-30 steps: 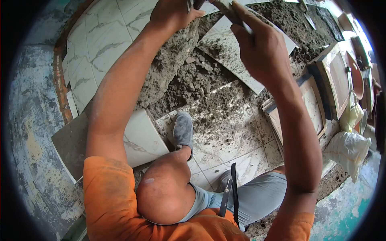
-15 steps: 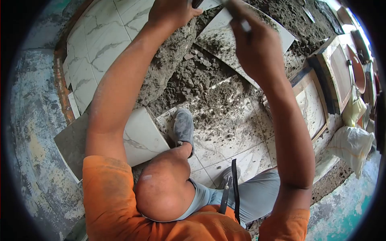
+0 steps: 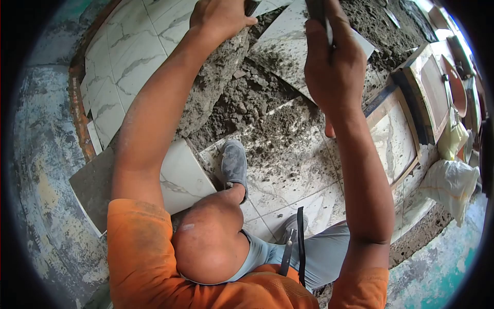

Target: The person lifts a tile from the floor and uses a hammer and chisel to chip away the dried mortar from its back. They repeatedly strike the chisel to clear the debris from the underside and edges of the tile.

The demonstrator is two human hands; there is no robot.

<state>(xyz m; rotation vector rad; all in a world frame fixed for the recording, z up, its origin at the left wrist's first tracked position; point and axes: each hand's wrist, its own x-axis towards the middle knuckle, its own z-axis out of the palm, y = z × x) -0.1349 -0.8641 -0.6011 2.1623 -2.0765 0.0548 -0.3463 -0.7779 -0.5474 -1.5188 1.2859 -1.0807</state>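
My left hand [image 3: 218,19] is at the top edge, closed around a dark object [image 3: 251,7] that is mostly cut off. Below it lies a rough mass of grey mortar [image 3: 211,85], beside laid white marbled tiles [image 3: 131,56]. My right hand [image 3: 337,69] is wrapped round a dark tool [image 3: 316,9] with a shiny metal part; its far end is out of view. Beneath that hand is a loose white tile [image 3: 288,38] strewn with mortar crumbs. Loose mortar [image 3: 247,100] fills the gap between the tiles.
A tile [image 3: 185,177] leans near my bent knee. My shoe [image 3: 234,162] stands on crumb-covered floor tiles [image 3: 293,159]. To the right are framed panels [image 3: 393,134] and a white sack [image 3: 450,188]. A peeling painted wall [image 3: 43,170] borders the left. Toes of a foot [image 3: 329,129] show beside my right forearm.
My right hand, blurred by motion before, has shifted slightly right and down and shows sharply, with the tool more upright. The left hand has barely moved.
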